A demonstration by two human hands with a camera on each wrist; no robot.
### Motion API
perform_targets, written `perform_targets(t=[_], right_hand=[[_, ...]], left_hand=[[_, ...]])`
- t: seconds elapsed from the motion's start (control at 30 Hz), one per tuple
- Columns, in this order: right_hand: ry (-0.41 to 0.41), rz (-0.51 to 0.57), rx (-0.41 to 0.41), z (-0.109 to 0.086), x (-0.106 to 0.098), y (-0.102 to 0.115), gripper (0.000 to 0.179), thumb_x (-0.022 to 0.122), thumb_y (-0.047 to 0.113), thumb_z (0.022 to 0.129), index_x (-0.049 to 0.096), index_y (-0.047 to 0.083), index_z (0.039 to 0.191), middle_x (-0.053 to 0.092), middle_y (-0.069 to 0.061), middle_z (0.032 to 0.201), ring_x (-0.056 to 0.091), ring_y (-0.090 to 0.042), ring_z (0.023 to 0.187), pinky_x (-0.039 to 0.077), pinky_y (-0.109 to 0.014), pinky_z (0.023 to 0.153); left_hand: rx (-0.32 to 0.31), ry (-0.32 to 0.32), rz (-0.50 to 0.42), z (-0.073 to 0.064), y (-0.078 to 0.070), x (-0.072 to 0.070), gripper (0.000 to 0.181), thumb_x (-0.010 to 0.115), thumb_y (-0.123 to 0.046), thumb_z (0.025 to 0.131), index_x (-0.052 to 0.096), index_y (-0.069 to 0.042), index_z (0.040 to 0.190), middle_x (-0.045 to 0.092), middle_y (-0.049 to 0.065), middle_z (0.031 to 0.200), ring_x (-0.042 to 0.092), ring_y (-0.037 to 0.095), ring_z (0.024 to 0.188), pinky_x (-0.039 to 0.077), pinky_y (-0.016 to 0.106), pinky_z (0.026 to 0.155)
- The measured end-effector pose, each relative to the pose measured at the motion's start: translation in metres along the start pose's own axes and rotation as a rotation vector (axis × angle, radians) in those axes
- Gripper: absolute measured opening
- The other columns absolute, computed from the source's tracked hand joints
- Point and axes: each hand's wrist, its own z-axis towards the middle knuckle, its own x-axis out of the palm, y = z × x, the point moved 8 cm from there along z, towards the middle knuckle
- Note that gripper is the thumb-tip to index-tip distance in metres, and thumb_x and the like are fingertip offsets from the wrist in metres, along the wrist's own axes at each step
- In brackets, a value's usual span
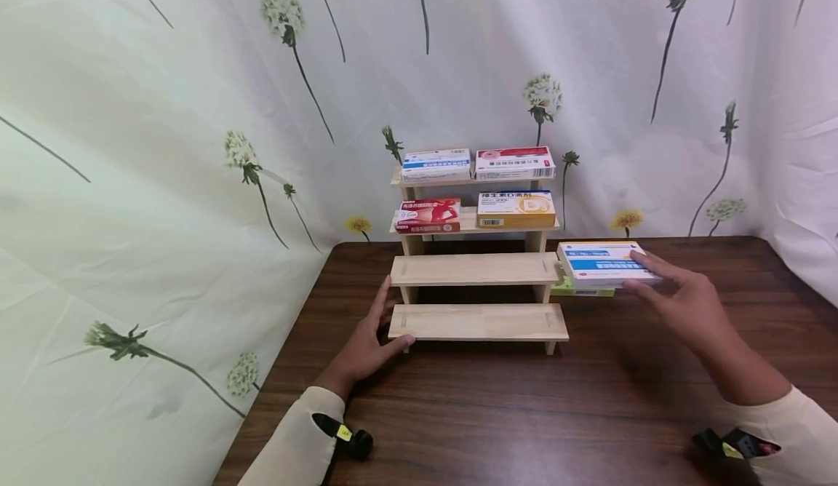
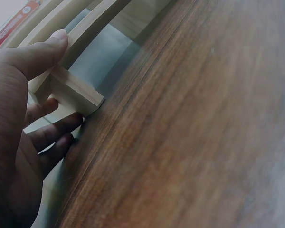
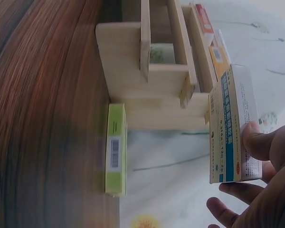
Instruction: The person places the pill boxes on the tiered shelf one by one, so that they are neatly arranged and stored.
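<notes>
A stepped wooden display rack (image 1: 478, 269) with several tiers stands on the table. My left hand (image 1: 366, 345) holds its left end: the thumb lies at the front edge of the lowest tier and the fingers reach along the side, as the left wrist view (image 2: 23, 109) also shows. To the right of the rack, my right hand (image 1: 690, 308) pinches a white and blue medicine box (image 1: 605, 264) between thumb and fingers, raised off the table. In the right wrist view the same medicine box (image 3: 230, 128) is level with the upper tiers. A green box (image 3: 115, 147) lies on the table below it.
On the top tier sit a white-blue box (image 1: 435, 166) and a red-white box (image 1: 515, 164). The tier below bears a red box (image 1: 428, 215) and a yellow-white box (image 1: 516, 209). A flowered curtain (image 1: 458, 71) hangs behind the brown table (image 1: 471, 413).
</notes>
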Motion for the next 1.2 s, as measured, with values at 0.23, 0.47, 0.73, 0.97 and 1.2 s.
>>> perform_targets(t=[0.23, 0.47, 0.73, 0.97, 1.2], right_hand=[[0.035, 0.021, -0.044, 0.002, 0.016, 0.018, 0.062, 0.077, 0.028, 0.105, 0.054, 0.017, 0.161, 0.046, -0.019, 0.167, 0.048, -0.057, 0.151, 0.046, -0.025, 0.102], [0.033, 0.038, -0.075, 0.002, 0.028, 0.033, 0.06, 0.079, 0.02, 0.103, 0.058, 0.014, 0.158, 0.05, -0.021, 0.164, 0.052, -0.056, 0.148, 0.052, -0.033, 0.105], [0.055, 0.072, -0.102, -0.002, 0.048, 0.05, 0.059, 0.081, 0.019, 0.101, 0.061, 0.014, 0.156, 0.052, -0.02, 0.163, 0.057, -0.051, 0.145, 0.054, -0.028, 0.096], [0.031, 0.071, -0.146, -0.006, 0.061, 0.065, 0.059, 0.083, 0.019, 0.098, 0.063, 0.012, 0.153, 0.055, -0.02, 0.161, 0.055, -0.053, 0.143, 0.046, -0.071, 0.108], [-0.035, 0.13, -0.234, -0.007, 0.071, 0.082, 0.057, 0.087, 0.013, 0.094, 0.069, 0.008, 0.147, 0.061, -0.022, 0.154, 0.057, -0.053, 0.144, 0.043, -0.07, 0.112]], left_hand=[[0.005, 0.004, 0.006, 0.001, -0.002, 0.0, 0.115, 0.084, -0.03, 0.1, 0.0, -0.036, 0.177, 0.046, 0.023, 0.17, 0.055, 0.045, 0.15, 0.04, 0.07, 0.122], [0.001, 0.006, 0.005, 0.0, -0.002, 0.0, 0.114, 0.084, -0.03, 0.1, -0.001, -0.046, 0.175, 0.047, 0.023, 0.169, 0.056, 0.045, 0.15, 0.04, 0.069, 0.122], [0.004, 0.007, 0.001, 0.0, -0.002, 0.0, 0.114, 0.083, -0.029, 0.1, -0.001, -0.045, 0.175, 0.048, 0.022, 0.168, 0.058, 0.044, 0.148, 0.041, 0.069, 0.121], [-0.014, 0.014, -0.004, -0.001, -0.002, 0.0, 0.115, 0.083, -0.03, 0.1, -0.003, -0.047, 0.175, 0.048, 0.02, 0.169, 0.056, 0.043, 0.151, 0.04, 0.068, 0.122], [-0.017, 0.011, -0.004, -0.002, -0.002, 0.0, 0.115, 0.083, -0.03, 0.1, -0.003, -0.047, 0.175, 0.048, 0.02, 0.169, 0.056, 0.043, 0.151, 0.04, 0.068, 0.123]])
